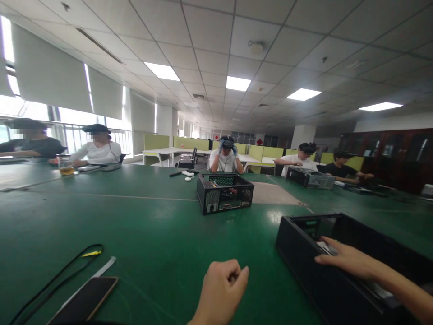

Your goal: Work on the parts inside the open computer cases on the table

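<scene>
The right hand (348, 259) reaches from the right over the near wall of a big black computer case (296, 262), its thumb by the rim and its fingers beside a pale piece (324, 246) in the open top; I cannot tell whether they grip it. The left hand (221, 286) is just above or on the green worktop (152, 239), left of that case, its fingers curled into a loose fist with the thumb out to the side. The big case sits at the near right of the worktop. Farther off, near the middle, stands a smaller open case (207, 204), well apart from both hands, with a beige sheet (275, 193) behind it to the right. At the near left lie a dark phone (86, 300), a grey strap (106, 266) and a looped black cable (56, 271) with a yellow tag (92, 253). Across the worktop, a person (226, 158) raises both gloved hands to their headgear
</scene>
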The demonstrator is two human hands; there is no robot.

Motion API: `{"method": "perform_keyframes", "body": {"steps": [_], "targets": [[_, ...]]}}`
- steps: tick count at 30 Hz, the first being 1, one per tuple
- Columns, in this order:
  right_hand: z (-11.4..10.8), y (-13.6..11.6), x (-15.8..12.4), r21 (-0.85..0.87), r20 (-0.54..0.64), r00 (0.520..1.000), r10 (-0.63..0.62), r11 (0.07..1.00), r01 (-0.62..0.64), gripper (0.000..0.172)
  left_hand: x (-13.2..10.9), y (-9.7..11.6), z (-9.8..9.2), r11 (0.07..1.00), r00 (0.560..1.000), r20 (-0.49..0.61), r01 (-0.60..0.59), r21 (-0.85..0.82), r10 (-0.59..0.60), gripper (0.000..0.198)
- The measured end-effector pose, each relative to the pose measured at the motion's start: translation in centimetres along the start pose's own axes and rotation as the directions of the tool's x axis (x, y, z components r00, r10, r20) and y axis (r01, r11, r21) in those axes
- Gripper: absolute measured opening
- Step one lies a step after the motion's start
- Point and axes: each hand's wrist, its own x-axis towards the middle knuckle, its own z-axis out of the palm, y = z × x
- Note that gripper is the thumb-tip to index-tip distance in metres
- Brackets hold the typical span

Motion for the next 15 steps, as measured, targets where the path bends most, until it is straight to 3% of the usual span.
{"method": "perform_keyframes", "body": {"steps": [4, 9, 11, 14, 15], "targets": [[-0.4, -2.6, -2.3, 0.083, 0.143, 0.988, -0.051, 0.996, 0.040, 0.094, 1.4, 2.0, -1.2, 0.993, 0.994, -0.059, -0.092, -0.069, 0.088, 0.041], [-0.5, -10.2, -8.9, 0.132, 0.239, 0.949, -0.207, 0.975, 0.179, 0.097, 6.5, 7.6, -1.5, 0.963, 0.952, -0.189, -0.259, -0.079, 0.241, 0.040], [-0.5, -14.0, -11.0, 0.337, 0.326, 0.854, -0.405, 0.894, 0.296, 0.093, 9.1, 10.3, -0.5, 0.944, 0.931, -0.159, -0.326, 0.043, 0.328, 0.037], [-0.1, -18.4, -11.1, 0.678, 0.413, 0.585, -0.698, 0.664, 0.314, 0.071, 12.1, 12.6, 1.6, 0.854, 0.903, -0.011, -0.403, 0.329, 0.430, 0.033], [0.2, -19.2, -10.3, 0.710, 0.412, 0.535, -0.737, 0.628, 0.319, 0.061, 12.5, 12.6, 2.2, 0.811, 0.899, 0.037, -0.411, 0.417, 0.436, 0.033]]}}
